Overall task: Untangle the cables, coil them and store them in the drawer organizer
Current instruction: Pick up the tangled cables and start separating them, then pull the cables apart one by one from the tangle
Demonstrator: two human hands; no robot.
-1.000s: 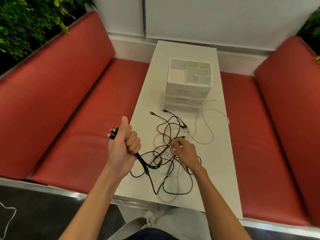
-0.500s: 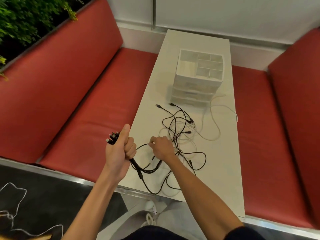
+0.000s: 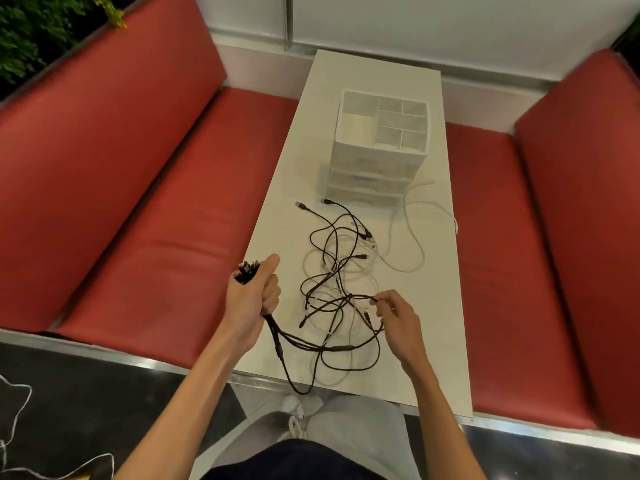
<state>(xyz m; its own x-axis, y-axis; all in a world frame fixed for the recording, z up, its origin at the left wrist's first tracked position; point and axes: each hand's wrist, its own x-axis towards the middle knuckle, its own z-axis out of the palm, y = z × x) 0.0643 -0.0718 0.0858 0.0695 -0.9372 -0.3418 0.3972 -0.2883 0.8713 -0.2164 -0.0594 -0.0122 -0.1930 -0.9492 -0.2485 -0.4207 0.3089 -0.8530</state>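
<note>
A tangle of black cables [image 3: 332, 265] and white cables [image 3: 412, 244] lies on the white table [image 3: 287, 209]. My left hand [image 3: 254, 299] grips a bundle of black cable ends in a fist at the table's left edge, thumb up, plugs sticking out above the fist. Those cables trail down past the front edge and loop back. My right hand [image 3: 398, 320] pinches a black cable loop at the right side of the tangle. The white drawer organizer [image 3: 379, 147] stands farther back, its top compartments open and its drawers closed.
Red cushioned benches [image 3: 156, 209] run along both sides of the narrow table, the right one [image 3: 519, 254] close to its edge. A white wall stands behind. Green plants [image 3: 31, 32] fill the far left corner. Thin white cord [image 3: 14, 424] lies on the dark floor at lower left.
My right hand has moved from beside my left fist to the right, drawing a black cable loop out with it. My left fist keeps its grip on the cable ends.
</note>
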